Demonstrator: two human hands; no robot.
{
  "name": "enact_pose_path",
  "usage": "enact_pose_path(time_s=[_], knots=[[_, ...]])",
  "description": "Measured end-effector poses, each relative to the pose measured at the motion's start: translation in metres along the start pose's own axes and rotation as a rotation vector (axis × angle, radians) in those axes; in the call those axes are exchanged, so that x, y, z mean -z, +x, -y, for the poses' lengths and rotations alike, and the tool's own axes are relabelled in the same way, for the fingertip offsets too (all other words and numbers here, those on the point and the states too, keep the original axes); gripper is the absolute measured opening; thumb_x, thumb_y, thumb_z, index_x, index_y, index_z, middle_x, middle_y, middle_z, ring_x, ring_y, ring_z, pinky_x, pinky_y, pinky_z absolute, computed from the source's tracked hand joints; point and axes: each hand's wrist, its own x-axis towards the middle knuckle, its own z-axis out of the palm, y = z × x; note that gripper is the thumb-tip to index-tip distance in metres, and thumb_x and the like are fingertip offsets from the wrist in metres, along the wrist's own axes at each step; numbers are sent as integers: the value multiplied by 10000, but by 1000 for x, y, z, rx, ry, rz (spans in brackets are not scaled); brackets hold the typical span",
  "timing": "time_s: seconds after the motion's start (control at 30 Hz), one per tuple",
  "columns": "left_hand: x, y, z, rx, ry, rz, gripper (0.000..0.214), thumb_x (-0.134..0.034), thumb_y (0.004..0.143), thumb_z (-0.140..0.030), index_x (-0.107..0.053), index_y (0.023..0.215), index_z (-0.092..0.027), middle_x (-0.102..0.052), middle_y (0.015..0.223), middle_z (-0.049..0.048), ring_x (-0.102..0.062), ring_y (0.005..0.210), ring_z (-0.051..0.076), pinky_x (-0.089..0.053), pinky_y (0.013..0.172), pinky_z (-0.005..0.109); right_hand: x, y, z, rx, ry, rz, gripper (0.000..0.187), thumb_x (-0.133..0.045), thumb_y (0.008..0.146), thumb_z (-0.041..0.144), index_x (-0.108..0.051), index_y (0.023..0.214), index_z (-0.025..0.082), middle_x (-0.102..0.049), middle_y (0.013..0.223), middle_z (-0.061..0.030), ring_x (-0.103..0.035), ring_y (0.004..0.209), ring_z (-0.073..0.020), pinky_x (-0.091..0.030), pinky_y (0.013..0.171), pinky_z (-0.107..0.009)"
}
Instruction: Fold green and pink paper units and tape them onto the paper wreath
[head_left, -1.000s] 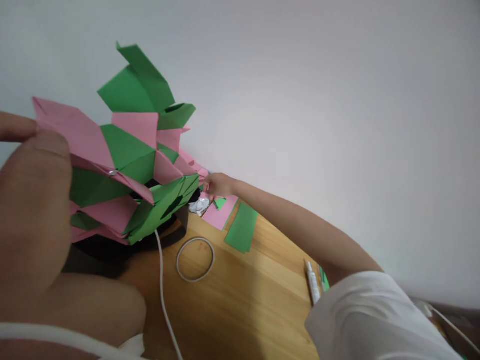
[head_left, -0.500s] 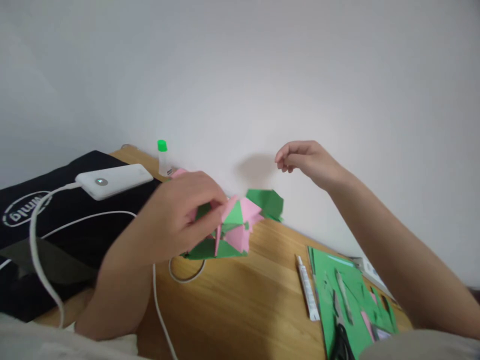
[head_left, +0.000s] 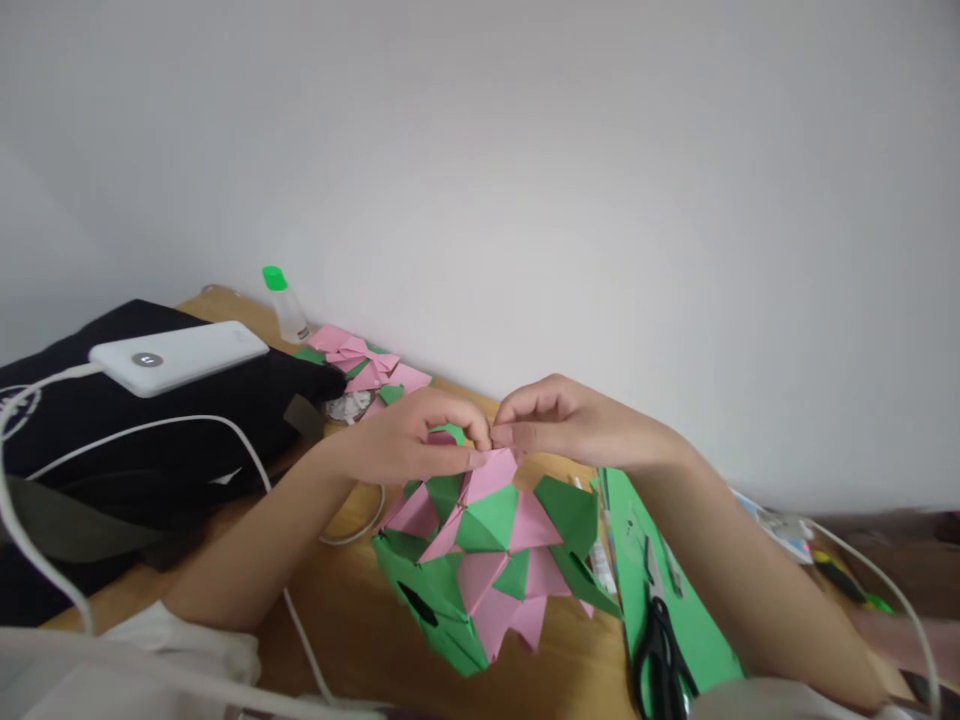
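A folded paper model (head_left: pixel 489 530) in green and pink hangs above the wooden table, made of several joined pointed pieces. My left hand (head_left: pixel 424 435) pinches its top edge between thumb and fingers. Right beside it, my right hand (head_left: pixel 570 425) is closed in a pinch at the same top point, its fingertips almost touching the left ones. Whether a small piece sits between the right fingertips is hidden. A dark slot shows in the model's green lower left side.
More pink and green folded paper (head_left: pixel 360 360) lies by the wall near a green-capped glue bottle (head_left: pixel 287 305). A white power bank (head_left: pixel 180 355) with a cable rests on a black bag (head_left: pixel 247 400). Black-handled scissors (head_left: pixel 660 650) lie on green paper (head_left: pixel 701 625), beside a white tube (head_left: pixel 600 565).
The paper model has come nearer, turned to show more of its side. My right hand has moved down and left from the wall to meet my left hand at the model's top.
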Motion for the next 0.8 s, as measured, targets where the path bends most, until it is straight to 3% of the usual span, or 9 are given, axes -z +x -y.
enact_pose_path(time_s=[0.37,0.57,0.8], knots=[[-2,5,1,160,71,-37,124,-524,759,-172,-595,659,-154,-608,642,-27,-511,588,81,-396,558,191,4,10,2,-80,-267,-45,124,-556,777,174,-666,723,158,-512,591,54,-401,522,-58,-308,487,-197],[0,5,6,182,49,-50,112,-516,758,-154,-599,683,-149,-608,665,-27,-513,605,82,-396,569,192,3,9,6,-101,-316,-74,133,-561,744,103,-669,716,176,-550,589,53,-469,543,-68,-367,505,-188],[1,4,7,175,73,-52,116,-521,773,-144,-609,698,-151,-624,678,-29,-514,609,79,-393,578,192,10,9,3,-88,-289,-7,146,-592,761,136,-701,839,195,-678,768,5,-589,682,-108,-461,622,-231]])
